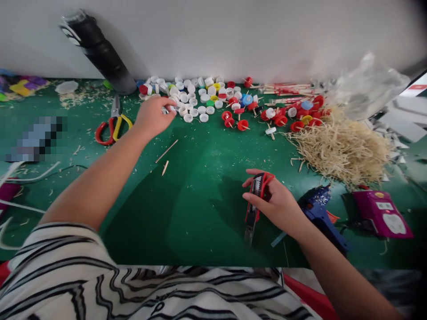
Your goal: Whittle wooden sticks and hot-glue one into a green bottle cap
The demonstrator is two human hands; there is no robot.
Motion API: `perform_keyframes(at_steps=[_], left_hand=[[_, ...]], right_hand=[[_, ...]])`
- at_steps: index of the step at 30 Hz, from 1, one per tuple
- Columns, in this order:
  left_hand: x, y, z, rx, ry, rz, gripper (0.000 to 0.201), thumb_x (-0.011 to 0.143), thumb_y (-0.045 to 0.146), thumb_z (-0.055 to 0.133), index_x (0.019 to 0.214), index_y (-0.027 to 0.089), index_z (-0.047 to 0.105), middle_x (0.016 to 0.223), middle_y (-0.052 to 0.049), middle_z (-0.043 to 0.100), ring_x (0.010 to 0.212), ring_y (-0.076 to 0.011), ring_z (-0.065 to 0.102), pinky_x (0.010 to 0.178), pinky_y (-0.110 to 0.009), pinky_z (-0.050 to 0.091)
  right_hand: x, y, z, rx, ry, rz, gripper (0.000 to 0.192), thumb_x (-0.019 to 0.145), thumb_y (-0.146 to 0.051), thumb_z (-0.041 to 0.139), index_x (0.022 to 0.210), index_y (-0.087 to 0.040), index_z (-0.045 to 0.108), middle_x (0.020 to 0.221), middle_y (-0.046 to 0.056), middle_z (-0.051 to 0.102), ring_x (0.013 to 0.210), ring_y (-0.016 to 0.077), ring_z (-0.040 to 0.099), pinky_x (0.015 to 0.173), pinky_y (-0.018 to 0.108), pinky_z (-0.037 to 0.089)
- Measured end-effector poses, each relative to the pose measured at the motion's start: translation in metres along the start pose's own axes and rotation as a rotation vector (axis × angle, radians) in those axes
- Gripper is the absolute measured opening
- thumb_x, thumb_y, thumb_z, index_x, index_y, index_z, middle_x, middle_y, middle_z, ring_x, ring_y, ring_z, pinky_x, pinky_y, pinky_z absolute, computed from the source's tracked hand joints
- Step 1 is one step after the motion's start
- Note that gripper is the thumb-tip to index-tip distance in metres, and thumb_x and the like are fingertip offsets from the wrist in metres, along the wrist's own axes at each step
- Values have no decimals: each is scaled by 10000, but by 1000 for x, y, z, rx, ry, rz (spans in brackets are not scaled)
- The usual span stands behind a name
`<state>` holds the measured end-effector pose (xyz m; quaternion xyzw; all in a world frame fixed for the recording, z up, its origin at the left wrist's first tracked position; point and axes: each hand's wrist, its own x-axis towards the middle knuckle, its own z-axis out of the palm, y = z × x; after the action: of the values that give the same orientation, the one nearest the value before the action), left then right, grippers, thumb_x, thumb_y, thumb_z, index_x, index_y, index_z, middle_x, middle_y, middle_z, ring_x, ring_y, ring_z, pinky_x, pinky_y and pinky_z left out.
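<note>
1. Bottle caps (pixel 187 95): loose heap, mostly white with a few red, yellow, green and blue, lying at the far edge of the green mat (pixel 200 209), against the white wall.
2. My left hand (pixel 154 116) is stretched out to the near-left edge of that heap; fingertips are pinched on something small and white, looks like one cap, but blurred, so I cannot tell for sure.
3. My right hand (pixel 273 200) is curled around a red utility knife (pixel 255 202); the dark blade end points toward me, low over the mat near the front edge.
4. Done so far, as I judge it: a batch of capped sticks (pixel 283 116), mostly red caps skewered on thin wooden sticks, sits right of the loose heap.
5. Also looks done: plenty of whittling, given the big pile of wood shavings (pixel 340 149) on the right and chips scattered over the mat.
6. Left, by my read: most loose caps have no stick yet, so a lot remains.
7. Two bare wooden sticks (pixel 167 156) lie between my hands, apart from both.
8. Blue glue gun (pixel 322 215) lies just right of my right hand, untouched; purple device (pixel 383 213) beyond it.
9. Red-and-yellow scissors (pixel 111 124) lie left of my left hand, not in use.
</note>
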<state>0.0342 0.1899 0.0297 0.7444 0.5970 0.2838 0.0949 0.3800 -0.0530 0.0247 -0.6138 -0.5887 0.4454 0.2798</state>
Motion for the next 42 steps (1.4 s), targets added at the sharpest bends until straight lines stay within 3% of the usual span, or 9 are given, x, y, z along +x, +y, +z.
perform_keyframes(at_steps=[5, 10, 14, 18, 24, 27, 30, 35, 42], left_hand=[[51, 21, 46, 15, -51, 55, 233, 821, 254, 757, 1043, 236, 827, 1057, -113, 705, 960, -269, 631, 972, -474, 513], [81, 56, 78, 108, -152, 4, 267, 773, 321, 840, 997, 177, 819, 1127, -164, 667, 1156, -375, 622, 1020, -554, 503], [87, 78, 93, 266, -184, -41, 400, 842, 375, 803, 1109, 77, 790, 1170, -235, 684, 1200, -436, 622, 1035, -602, 482], [99, 79, 105, 247, -168, -64, 393, 830, 327, 820, 1139, 88, 778, 1060, -194, 706, 1148, -400, 643, 995, -571, 498], [100, 66, 103, 180, -90, -33, 281, 713, 239, 885, 963, 159, 786, 1046, -150, 703, 1021, -333, 652, 874, -489, 518], [91, 65, 93, 143, -52, 16, 192, 776, 274, 858, 919, 180, 771, 1118, -107, 686, 1076, -277, 621, 905, -450, 495], [86, 71, 89, 140, -89, 24, 206, 811, 294, 857, 941, 161, 769, 1120, -77, 673, 1166, -231, 576, 954, -407, 469], [89, 86, 96, 167, -162, -43, 192, 725, 112, 846, 882, 141, 740, 1133, -139, 698, 1131, -337, 654, 923, -479, 502], [79, 93, 93, -70, -27, 36, 201, 779, 152, 805, 737, 217, 620, 1043, -101, 704, 1016, -270, 662, 922, -473, 536]], right_hand=[[7, -1, 4, -162, 17, -7, 522, 903, -550, 760, 1302, -239, 633, 1061, 68, 773, 804, 224, 702, 763, 408, 588], [14, -1, 9, -439, 70, -43, 386, 894, -588, 767, 882, -254, 575, 746, 23, 652, 630, 208, 589, 586, 348, 432], [17, 1, 14, -570, 48, -103, 355, 954, -548, 743, 870, -254, 564, 789, 25, 665, 636, 201, 588, 591, 334, 387], [12, 0, 10, -589, 24, -150, 288, 1020, -516, 679, 918, -250, 634, 877, 30, 710, 666, 198, 626, 614, 343, 418], [-39, 5, -39, -504, 350, -266, 233, 1026, -537, 641, 996, -315, 703, 872, 29, 732, 688, 219, 680, 656, 385, 495], [-78, 28, -72, -654, 597, -77, 248, 976, -595, 661, 976, -349, 698, 899, 66, 753, 736, 304, 709, 679, 481, 515], [-109, 61, -94, -766, 556, 153, 227, 967, -578, 649, 1014, -356, 651, 975, 120, 758, 837, 371, 738, 717, 543, 556], [-128, 100, -97, -810, 405, 149, 449, 913, -525, 610, 1286, -274, 594, 1133, 179, 739, 1034, 431, 739, 934, 622, 584], [-114, 84, -88, -937, 325, 267, 578, 884, -480, 557, 1391, -204, 581, 1235, 210, 767, 1174, 478, 713, 973, 644, 566]])
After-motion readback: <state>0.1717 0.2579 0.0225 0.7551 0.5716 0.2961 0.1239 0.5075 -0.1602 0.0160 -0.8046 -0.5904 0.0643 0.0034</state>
